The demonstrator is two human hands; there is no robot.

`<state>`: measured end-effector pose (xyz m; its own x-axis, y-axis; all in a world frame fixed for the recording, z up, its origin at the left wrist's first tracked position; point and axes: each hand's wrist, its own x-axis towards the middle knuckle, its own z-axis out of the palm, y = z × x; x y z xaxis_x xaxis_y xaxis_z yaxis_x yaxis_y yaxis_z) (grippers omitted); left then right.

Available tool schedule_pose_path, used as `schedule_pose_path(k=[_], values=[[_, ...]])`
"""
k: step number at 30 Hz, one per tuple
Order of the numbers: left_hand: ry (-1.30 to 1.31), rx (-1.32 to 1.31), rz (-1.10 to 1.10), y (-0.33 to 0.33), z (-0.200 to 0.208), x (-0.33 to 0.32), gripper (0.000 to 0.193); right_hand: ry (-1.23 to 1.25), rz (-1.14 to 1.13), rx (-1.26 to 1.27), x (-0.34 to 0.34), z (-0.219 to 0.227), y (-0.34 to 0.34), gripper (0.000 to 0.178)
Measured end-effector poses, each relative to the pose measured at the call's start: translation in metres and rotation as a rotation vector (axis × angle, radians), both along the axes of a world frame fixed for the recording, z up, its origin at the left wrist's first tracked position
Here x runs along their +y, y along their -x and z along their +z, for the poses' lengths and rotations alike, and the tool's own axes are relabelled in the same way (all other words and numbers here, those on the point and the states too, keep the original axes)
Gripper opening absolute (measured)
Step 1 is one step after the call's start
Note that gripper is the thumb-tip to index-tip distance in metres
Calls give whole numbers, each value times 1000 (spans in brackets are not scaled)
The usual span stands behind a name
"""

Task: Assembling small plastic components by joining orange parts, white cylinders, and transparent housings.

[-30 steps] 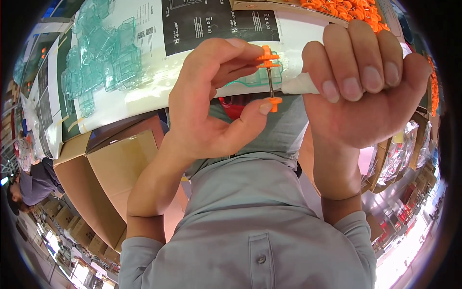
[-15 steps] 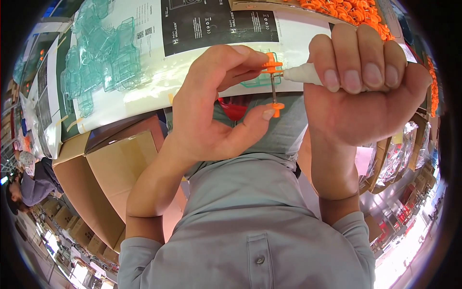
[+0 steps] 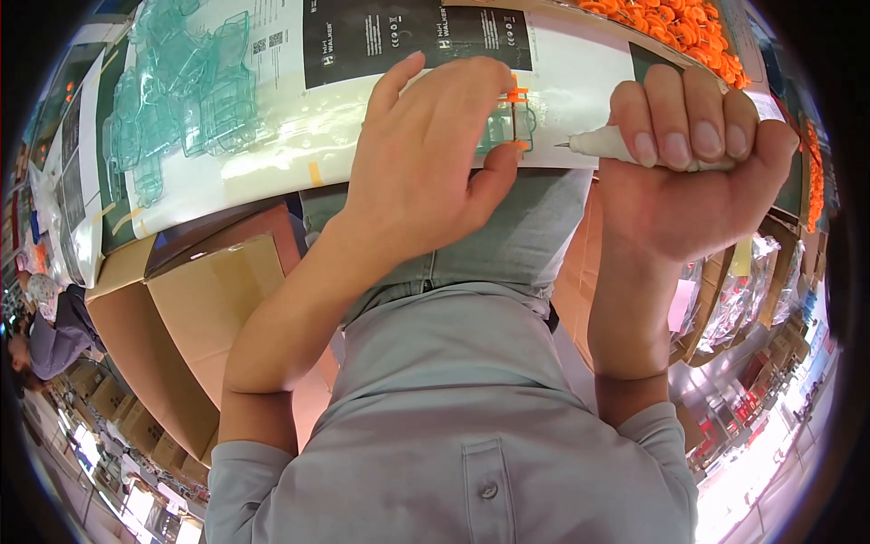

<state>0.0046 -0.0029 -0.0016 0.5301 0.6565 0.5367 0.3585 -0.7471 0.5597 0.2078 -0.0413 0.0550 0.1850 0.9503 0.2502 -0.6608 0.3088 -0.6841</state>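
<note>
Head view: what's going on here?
The left hand holds an orange-ended rod at a green part near the edge of the table; whether it is seated, I can't tell. The right hand grips a white needle-tipped tube, clear of the rod. More green parts lie piled left, orange pieces heaped far right.

White needle-tipped tube (image 3: 599, 142) partly hidden

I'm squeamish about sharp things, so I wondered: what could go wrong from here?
The thin tip of the white bottle in the right hand points toward the left hand and might prick its thumb. The orange-ended rod, in the left hand's pinch, could slip or sit crooked against the green plastic piece.
</note>
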Motion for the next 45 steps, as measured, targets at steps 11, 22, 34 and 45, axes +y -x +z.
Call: schedule_pose_path(k=[11, 22, 34, 45], values=[[67, 75, 14, -2, -2, -3, 50, 78, -111, -82, 8, -15, 9, 42], [59, -9, 15, -2, 0, -2, 56, 39, -148, -132, 21, -36, 19, 44], [140, 51, 27, -4, 0, -5, 54, 19, -142, -137, 24, -39, 20, 45], [205, 60, 37, -4, 4, -4, 49, 26, -156, -135, 27, -40, 19, 45]])
